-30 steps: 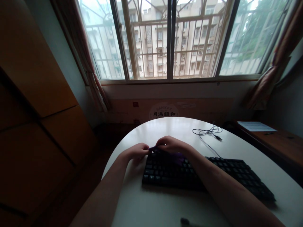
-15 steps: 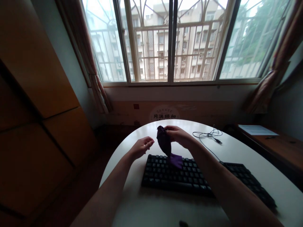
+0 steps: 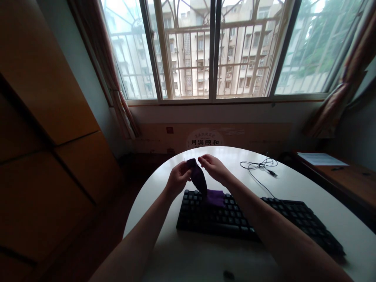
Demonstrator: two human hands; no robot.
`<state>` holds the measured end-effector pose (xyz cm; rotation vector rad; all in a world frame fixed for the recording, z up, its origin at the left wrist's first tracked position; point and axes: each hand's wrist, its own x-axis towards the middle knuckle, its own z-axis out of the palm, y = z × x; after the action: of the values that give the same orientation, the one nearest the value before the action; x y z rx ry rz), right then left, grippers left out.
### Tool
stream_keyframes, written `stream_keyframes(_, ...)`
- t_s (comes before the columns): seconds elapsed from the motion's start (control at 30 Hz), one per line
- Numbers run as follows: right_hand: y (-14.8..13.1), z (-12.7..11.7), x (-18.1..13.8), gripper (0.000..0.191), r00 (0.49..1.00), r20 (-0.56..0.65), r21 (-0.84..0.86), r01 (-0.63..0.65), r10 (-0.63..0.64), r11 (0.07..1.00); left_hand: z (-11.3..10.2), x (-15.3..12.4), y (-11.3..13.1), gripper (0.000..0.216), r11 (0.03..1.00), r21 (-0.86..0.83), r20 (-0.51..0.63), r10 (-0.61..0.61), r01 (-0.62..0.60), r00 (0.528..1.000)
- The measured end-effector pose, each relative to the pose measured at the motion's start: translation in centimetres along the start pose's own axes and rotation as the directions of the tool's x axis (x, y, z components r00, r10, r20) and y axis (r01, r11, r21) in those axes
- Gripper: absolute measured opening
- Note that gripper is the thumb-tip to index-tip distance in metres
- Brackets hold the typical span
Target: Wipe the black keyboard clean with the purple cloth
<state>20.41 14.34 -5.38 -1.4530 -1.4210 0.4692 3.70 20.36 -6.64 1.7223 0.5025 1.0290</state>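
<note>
Both hands pinch the top edge of a dark purple soft cloth (image 3: 199,179) above the far left end of a long black computer keyboard (image 3: 252,221). The left hand (image 3: 178,177) grips its left corner, the right hand (image 3: 213,167) its right corner, fingers pressed together. The cloth's lower end rests on the keys. A thin black cable (image 3: 259,165) lies on the round white table (image 3: 293,184).

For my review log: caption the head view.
Both hands, left hand and right hand, lift a purple cloth above a keyboard.
</note>
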Motion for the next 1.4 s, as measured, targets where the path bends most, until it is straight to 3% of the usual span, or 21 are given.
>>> stream_keyframes(0.1, -0.4, 0.4, -0.5, 0.037, 0.990, 0.143, -0.066, 0.022, -0.013, 0.998, -0.1, 0.0, -0.2, 0.029, 0.998, 0.063, -0.009, 0.029, -0.028, 1.000)
stream_keyframes(0.17, -0.8, 0.4, -0.9, 0.031, 0.983, 0.176, -0.115, 0.064, -0.043, 0.991, -0.2, 0.0, -0.3, 0.029, 0.997, 0.078, 0.004, 0.023, -0.024, 1.000)
stream_keyframes(0.27, -1.2, -0.3, -1.0, 0.025, 0.984, 0.161, -0.173, 0.100, -0.072, 0.980, -0.3, 0.0, -0.4, 0.027, 0.998, 0.057, 0.004, 0.011, -0.011, 1.000)
stream_keyframes(0.4, -1.5, -2.0, -0.4, 0.020, 0.999, 0.039, -0.170, 0.032, -0.025, 0.985, -0.5, 0.1, 0.2, 0.025, 1.000, -0.005, -0.059, -0.002, 0.002, 0.998)
stream_keyframes(0.5, -2.0, -2.8, -0.1, 0.016, 0.995, 0.044, 0.090, -0.089, 0.085, 0.992, 0.0, -0.1, 0.9, 0.024, 0.999, -0.032, -0.080, -0.023, 0.020, 0.997)
stream_keyframes(0.6, -2.8, -3.0, -0.4, 0.013, 0.975, 0.157, 0.428, -0.208, 0.154, 0.879, 1.1, -0.6, 1.7, 0.031, 0.994, -0.080, -0.033, -0.072, 0.069, 0.997)
stream_keyframes(0.7, -3.7, -3.3, -1.1, 0.017, 0.963, 0.243, 0.601, -0.246, 0.119, 0.761, 2.0, -1.3, 2.6, 0.038, 0.983, -0.154, 0.031, -0.098, 0.101, 0.995)
stream_keyframes(0.8, -4.8, -4.3, -1.9, 0.020, 0.932, 0.362, 0.669, -0.270, 0.013, 0.692, 1.9, -1.9, 3.5, 0.042, 0.957, -0.264, 0.123, -0.087, 0.117, 0.989)
stream_keyframes(0.9, -5.8, -6.1, -2.7, 0.026, 0.857, 0.505, 0.619, -0.277, -0.103, 0.735, 1.1, -2.2, 3.8, 0.042, 0.929, -0.313, 0.301, -0.102, 0.199, 0.948)
stream_keyframes(1.0, -5.7, -7.8, -2.9, 0.022, 0.711, 0.675, 0.494, -0.238, -0.196, 0.836, 0.1, -1.7, 3.1, 0.043, 0.925, -0.284, 0.393, -0.128, 0.252, 0.911)
stream_keyframes(1.07, -5.0, -8.3, -2.6, 0.018, 0.578, 0.771, 0.456, -0.212, -0.266, 0.864, -0.5, -0.9, 2.0, 0.047, 0.957, -0.217, 0.259, -0.132, 0.191, 0.957)
stream_keyframes(1.1, -4.5, -8.3, -2.4, 0.018, 0.521, 0.803, 0.445, -0.204, -0.288, 0.872, -0.8, -0.5, 1.3, 0.047, 0.982, -0.101, 0.161, -0.143, 0.161, 0.976)
stream_keyframes(1.17, -3.3, -7.5, -2.0, 0.015, 0.474, 0.842, 0.381, -0.181, -0.259, 0.907, -1.4, 0.3, -0.3, 0.042, 0.931, 0.323, 0.014, -0.184, 0.170, 0.983)
stream_keyframes(1.2, -2.7, -6.7, -1.7, 0.013, 0.490, 0.848, 0.314, -0.155, -0.203, 0.937, -1.7, 0.5, -1.1, 0.037, 0.897, 0.401, -0.015, -0.195, 0.185, 0.981)
stream_keyframes(1.27, -1.5, -4.4, -1.5, 0.017, 0.573, 0.819, 0.108, -0.079, -0.044, 0.991, -2.3, 0.8, -2.6, 0.030, 0.845, 0.495, -0.037, -0.211, 0.201, 0.977)
stream_keyframes(1.33, -0.3, -1.7, -1.5, 0.024, 0.719, 0.694, -0.114, 0.060, 0.036, 0.992, -2.7, 0.8, -3.7, 0.027, 0.788, 0.579, -0.025, -0.241, 0.211, 0.970)
stream_keyframes(1.4, 0.7, 0.5, -1.7, 0.025, 0.826, 0.563, -0.248, 0.146, 0.020, 0.958, -3.0, 0.6, -4.4, 0.027, 0.731, 0.648, 0.005, -0.285, 0.214, 0.959)
